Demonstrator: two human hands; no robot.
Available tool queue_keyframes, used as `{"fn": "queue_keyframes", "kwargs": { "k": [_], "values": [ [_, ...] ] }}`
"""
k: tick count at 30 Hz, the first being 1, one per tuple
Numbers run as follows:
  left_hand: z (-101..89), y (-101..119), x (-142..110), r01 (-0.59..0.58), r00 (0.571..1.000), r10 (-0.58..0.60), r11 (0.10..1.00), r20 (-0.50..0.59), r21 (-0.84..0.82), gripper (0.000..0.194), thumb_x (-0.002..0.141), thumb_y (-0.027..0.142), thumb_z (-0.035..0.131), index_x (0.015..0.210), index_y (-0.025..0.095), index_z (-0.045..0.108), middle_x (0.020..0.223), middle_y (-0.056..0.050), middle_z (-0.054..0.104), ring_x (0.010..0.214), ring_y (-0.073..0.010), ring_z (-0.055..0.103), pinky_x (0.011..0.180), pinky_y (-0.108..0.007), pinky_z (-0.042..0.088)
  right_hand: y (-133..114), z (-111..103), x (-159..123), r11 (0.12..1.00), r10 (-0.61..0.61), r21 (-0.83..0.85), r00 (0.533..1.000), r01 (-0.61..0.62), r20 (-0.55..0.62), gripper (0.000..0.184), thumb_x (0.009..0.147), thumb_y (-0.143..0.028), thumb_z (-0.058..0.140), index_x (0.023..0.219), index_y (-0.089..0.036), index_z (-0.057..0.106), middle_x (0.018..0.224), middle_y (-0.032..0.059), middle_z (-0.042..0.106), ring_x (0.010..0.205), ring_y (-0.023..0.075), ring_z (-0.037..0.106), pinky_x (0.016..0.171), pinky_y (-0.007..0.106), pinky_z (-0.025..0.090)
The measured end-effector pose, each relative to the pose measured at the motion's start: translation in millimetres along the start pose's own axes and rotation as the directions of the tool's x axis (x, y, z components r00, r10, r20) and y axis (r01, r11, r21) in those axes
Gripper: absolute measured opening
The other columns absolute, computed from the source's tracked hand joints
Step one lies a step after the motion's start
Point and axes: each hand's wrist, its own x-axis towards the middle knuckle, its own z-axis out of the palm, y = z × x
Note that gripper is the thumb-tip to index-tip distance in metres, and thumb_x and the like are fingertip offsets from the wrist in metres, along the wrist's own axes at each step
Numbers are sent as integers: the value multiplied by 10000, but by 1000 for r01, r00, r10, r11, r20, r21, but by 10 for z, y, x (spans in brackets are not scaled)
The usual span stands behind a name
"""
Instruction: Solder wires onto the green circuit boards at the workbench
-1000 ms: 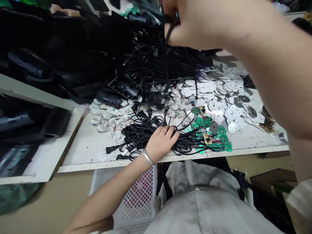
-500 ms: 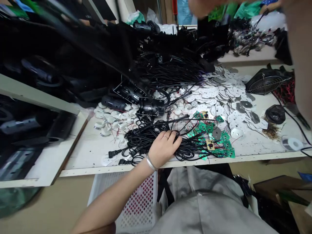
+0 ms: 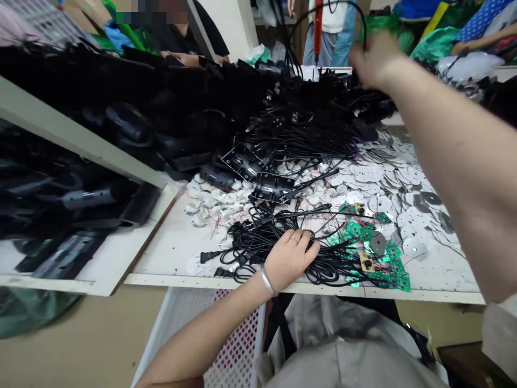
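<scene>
My left hand (image 3: 291, 257), with a ring and a silver bangle, lies on a heap of black power cables (image 3: 258, 242) at the table's front edge. Its fingers curl over the coils. Green circuit boards (image 3: 398, 269) lie just right of these cables, at the wire ends. My right hand (image 3: 375, 62) is raised over the far side of the table, smeared by motion. A black cable (image 3: 335, 4) arcs through the air and ends beside it; its fingers cannot be made out. Below that arc stretches a pile of dark cords (image 3: 299, 134).
White discs (image 3: 371, 175) spread across the right of the table. Small white wired parts (image 3: 218, 202) and black cylindrical housings (image 3: 274, 187) lie left of centre. A red screwdriver (image 3: 318, 32) hangs at the back. A divider (image 3: 149, 237) stands left; a white basket (image 3: 242, 334) sits below. Other people are beyond.
My right hand has moved away from me, over the far pile. A blurred black cable that crossed the upper left now hangs near top centre. The view has shifted; my left hand stays on the cables.
</scene>
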Motion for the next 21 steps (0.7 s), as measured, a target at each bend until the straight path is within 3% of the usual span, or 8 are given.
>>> {"fn": "queue_keyframes", "kwargs": {
  "k": [2,5,7,10,12,14,18,21],
  "values": [
    [20,2,-11,7,1000,-7,1000,-19,2,291,885,250,570,1156,147,551,1175,-167,619,1054,-269,610,920,-400,480,186,170,-166,968,21,-246,998,-36,-65,684,865,-519,287,385,-64,461,1080,230,660,1102,187,568,766,308,419],
    [49,3,-22,4,1000,-4,1000,-29,8,236,921,239,520,1142,160,545,1157,-153,621,1036,-245,609,904,-382,477,213,380,-417,859,-221,-482,974,174,-42,480,898,-435,484,900,1,685,1383,280,488,1291,333,461,956,521,361],
    [62,2,-27,3,1000,-3,1000,-18,8,240,932,244,505,1158,167,534,1156,-149,618,1035,-240,605,903,-379,473,102,488,-490,828,-277,-500,960,255,32,360,911,-299,521,1159,-64,633,1342,254,546,1285,324,476,1004,571,350],
    [72,3,-31,15,1000,-15,1000,4,-4,275,932,276,514,1183,165,520,1176,-157,607,1046,-250,597,919,-389,464,-131,633,-522,842,-120,-483,957,239,264,354,952,-309,432,1067,-89,684,1080,210,686,1099,328,609,959,556,406],
    [77,5,-31,16,1000,-16,1000,0,-9,274,932,276,516,1182,163,520,1183,-162,605,1062,-255,592,923,-392,459,-296,747,-615,853,-178,-375,877,364,447,397,958,-365,404,1048,-120,704,1029,165,707,1033,317,642,890,475,461],
    [82,8,-29,11,1000,-11,1000,-11,-7,257,935,256,512,1175,165,524,1174,-157,609,1067,-250,591,924,-391,456,-452,888,-801,837,-287,-213,735,504,614,444,932,-504,428,1043,-189,720,1006,119,721,1011,311,656,847,424,481],
    [96,19,-33,22,999,-22,1000,-31,-2,230,951,242,485,1164,167,526,1162,-150,618,1063,-243,595,918,-387,458,-650,1161,-1180,826,-238,-125,540,550,807,360,825,-499,607,941,-185,742,935,118,733,966,279,678,802,347,491],
    [107,24,-42,27,999,-27,1000,-41,-6,221,956,238,474,1161,171,525,1173,-154,617,1067,-241,595,916,-387,458,-751,1208,-1149,886,-257,-14,514,464,818,213,803,-373,627,865,-201,736,865,75,732,861,231,682,737,301,498]
  ]
}}
